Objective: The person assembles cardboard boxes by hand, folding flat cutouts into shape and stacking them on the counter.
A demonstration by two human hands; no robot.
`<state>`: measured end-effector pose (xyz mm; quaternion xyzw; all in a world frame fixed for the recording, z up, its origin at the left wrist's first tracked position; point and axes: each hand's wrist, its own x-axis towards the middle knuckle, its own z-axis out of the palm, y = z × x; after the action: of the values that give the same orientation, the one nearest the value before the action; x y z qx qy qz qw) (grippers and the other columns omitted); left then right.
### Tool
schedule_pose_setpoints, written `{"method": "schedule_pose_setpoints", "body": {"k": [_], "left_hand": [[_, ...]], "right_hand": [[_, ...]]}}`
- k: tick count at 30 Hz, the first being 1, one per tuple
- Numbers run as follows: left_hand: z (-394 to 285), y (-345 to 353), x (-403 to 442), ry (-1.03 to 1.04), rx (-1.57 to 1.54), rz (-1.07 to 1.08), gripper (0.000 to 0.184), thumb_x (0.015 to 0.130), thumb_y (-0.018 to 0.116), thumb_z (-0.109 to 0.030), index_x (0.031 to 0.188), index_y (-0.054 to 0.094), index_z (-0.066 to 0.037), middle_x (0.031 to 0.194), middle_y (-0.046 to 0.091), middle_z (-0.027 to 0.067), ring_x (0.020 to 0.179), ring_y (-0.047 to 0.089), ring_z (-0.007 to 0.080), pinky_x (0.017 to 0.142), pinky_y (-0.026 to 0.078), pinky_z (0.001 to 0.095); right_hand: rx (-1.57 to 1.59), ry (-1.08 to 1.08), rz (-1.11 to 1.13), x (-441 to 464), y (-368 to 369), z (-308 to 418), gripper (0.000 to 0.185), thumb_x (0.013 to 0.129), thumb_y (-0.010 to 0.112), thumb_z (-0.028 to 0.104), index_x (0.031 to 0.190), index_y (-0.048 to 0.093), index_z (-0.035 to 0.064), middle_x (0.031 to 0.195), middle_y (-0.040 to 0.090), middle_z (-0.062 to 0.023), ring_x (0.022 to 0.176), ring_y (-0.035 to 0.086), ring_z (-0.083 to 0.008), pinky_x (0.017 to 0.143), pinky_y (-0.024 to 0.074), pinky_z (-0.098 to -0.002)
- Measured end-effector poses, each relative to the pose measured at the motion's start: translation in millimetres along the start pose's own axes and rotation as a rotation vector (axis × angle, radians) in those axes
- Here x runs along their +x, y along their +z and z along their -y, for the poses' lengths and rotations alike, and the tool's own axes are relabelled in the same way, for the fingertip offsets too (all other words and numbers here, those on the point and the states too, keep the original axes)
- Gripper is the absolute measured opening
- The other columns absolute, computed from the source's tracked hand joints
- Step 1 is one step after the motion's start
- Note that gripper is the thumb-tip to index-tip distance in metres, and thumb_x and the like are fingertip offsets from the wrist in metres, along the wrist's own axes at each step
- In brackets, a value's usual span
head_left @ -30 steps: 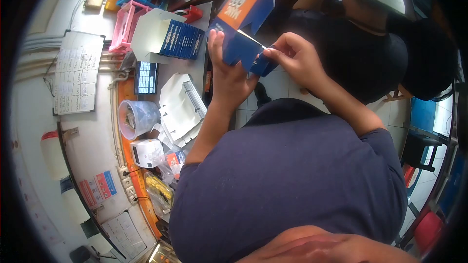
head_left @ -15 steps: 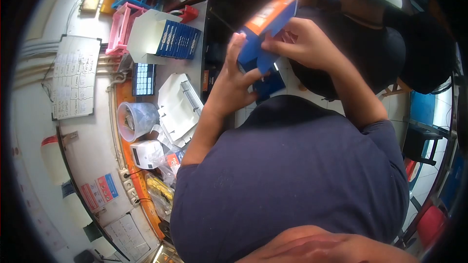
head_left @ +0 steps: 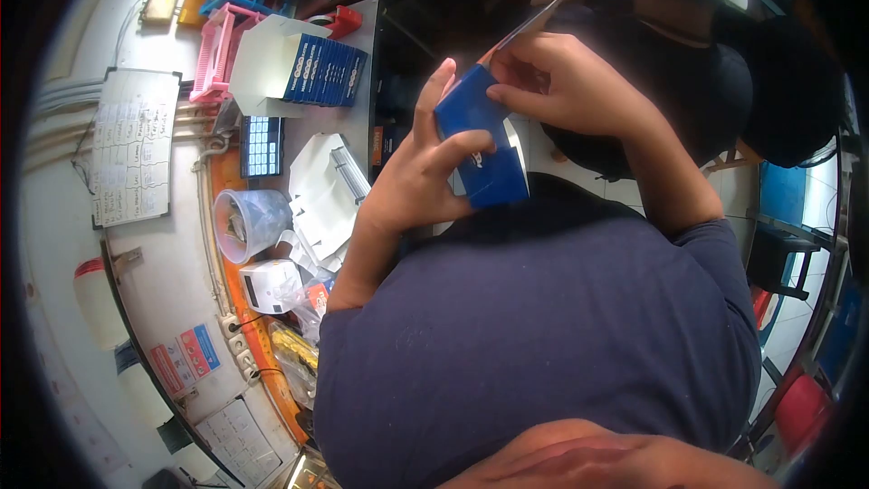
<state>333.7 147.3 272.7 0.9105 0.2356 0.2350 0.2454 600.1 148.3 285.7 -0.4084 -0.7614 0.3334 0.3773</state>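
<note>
A blue cardboard box (head_left: 500, 179) with an orange part is up in front of my chest. My left hand (head_left: 418, 158) is closed around its lower left side, with the index finger pointing up along the edge. At the upper right of the box, my right hand (head_left: 563, 81) pinches it by the edge beside a thin raised flap (head_left: 534, 23), seen nearly edge-on. A pale opening shows along the box's right side. What lies inside is hidden.
On the left worktop stand a white carton (head_left: 262, 63) of several blue boxes (head_left: 324, 72), a red tape dispenser (head_left: 342, 22), a keypad device (head_left: 262, 147), a white printer-like machine (head_left: 326, 195) and a clear bin (head_left: 253, 222). Another person (head_left: 652, 72) sits close ahead, at the right.
The box has turned, so its orange face is now almost edge-on and more blue faces me. My left hand has shifted slightly left; my right hand stays near the upper edge.
</note>
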Motion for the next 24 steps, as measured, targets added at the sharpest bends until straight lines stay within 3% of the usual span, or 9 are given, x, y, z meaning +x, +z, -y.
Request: {"method": "schedule_pose_setpoints", "body": {"k": [5, 8, 11, 16, 19, 20, 24], "left_hand": [[0, -2, 0, -0.062, 0.046, 0.016, 0.070, 0.060, 0.098, -0.012, 0.117, 0.062, -0.031, 0.170, 0.016, 0.0241, 0.149, 0.038, 0.0571, 0.114, 0.051, 0.0563], [17, 6, -6, 0.007, 0.093, -0.036, 0.069, 0.060, 0.098, -0.012, 0.116, 0.063, -0.030, 0.168, 0.019, 0.0235, 0.151, 0.035, 0.0559, 0.115, 0.049, 0.0566], [34, 11, -7, 0.088, 0.193, -0.167, 0.064, 0.063, 0.098, -0.015, 0.115, 0.064, -0.029, 0.165, 0.023, 0.0243, 0.152, 0.032, 0.0560, 0.116, 0.048, 0.0577], [60, 17, -16, 0.075, 0.307, -0.403, 0.059, 0.067, 0.096, -0.020, 0.116, 0.064, -0.028, 0.164, 0.024, 0.0264, 0.151, 0.033, 0.0572, 0.117, 0.046, 0.0592], [71, 5, -28, -0.008, 0.415, -0.435, 0.060, 0.065, 0.096, -0.020, 0.116, 0.066, -0.028, 0.163, 0.024, 0.0258, 0.151, 0.033, 0.0565, 0.119, 0.044, 0.0598], [74, -1, -31, -0.032, 0.425, -0.435, 0.060, 0.064, 0.096, -0.019, 0.116, 0.067, -0.028, 0.163, 0.024, 0.0255, 0.151, 0.033, 0.0562, 0.120, 0.044, 0.0599], [95, -27, -42, -0.122, 0.389, -0.444, 0.059, 0.060, 0.096, -0.016, 0.112, 0.070, -0.027, 0.163, 0.025, 0.0243, 0.151, 0.032, 0.0554, 0.121, 0.043, 0.0598]], "right_hand": [[0.041, 0.183, 0.036, 3, 6, -2, 0.019, 0.097, 0.078, 0.013, 0.108, 0.070, -0.0004, 0.088, 0.069, -0.0059, 0.076, 0.063, -0.0143, 0.070, 0.0525, -0.0300], [0.180, 0.170, 0.081, 4, 6, 0, 0.025, 0.097, 0.076, 0.021, 0.095, 0.075, -0.0038, 0.081, 0.072, -0.0162, 0.070, 0.068, -0.0234, 0.069, 0.0546, -0.0356], [0.133, 0.039, 0.045, 12, 18, -6, 0.028, 0.100, 0.075, 0.023, 0.096, 0.076, -0.0042, 0.083, 0.074, -0.0166, 0.071, 0.069, -0.0256, 0.070, 0.0555, -0.0367], [-0.097, -0.012, 0.064, 45, 38, 2, 0.026, 0.096, 0.076, 0.024, 0.112, 0.079, 0.0034, 0.101, 0.077, -0.0171, 0.094, 0.075, -0.0342, 0.085, 0.0598, -0.0403], [0.039, -0.024, 0.038, 74, 62, 0, 0.024, 0.097, 0.079, 0.023, 0.109, 0.076, 0.0021, 0.105, 0.073, -0.0151, 0.085, 0.071, -0.0281, 0.073, 0.0571, -0.0370], [0.056, -0.014, 0.089, 86, 63, 1, 0.024, 0.099, 0.077, 0.024, 0.104, 0.077, 0.0006, 0.109, 0.071, -0.0160, 0.090, 0.070, -0.0292, 0.075, 0.0563, -0.0370], [0.006, -0.159, 0.144, 142, 67, -1, 0.026, 0.103, 0.073, 0.025, 0.107, 0.076, -0.0006, 0.104, 0.070, -0.0132, 0.094, 0.069, -0.0263, 0.081, 0.0548, -0.0385]]}}
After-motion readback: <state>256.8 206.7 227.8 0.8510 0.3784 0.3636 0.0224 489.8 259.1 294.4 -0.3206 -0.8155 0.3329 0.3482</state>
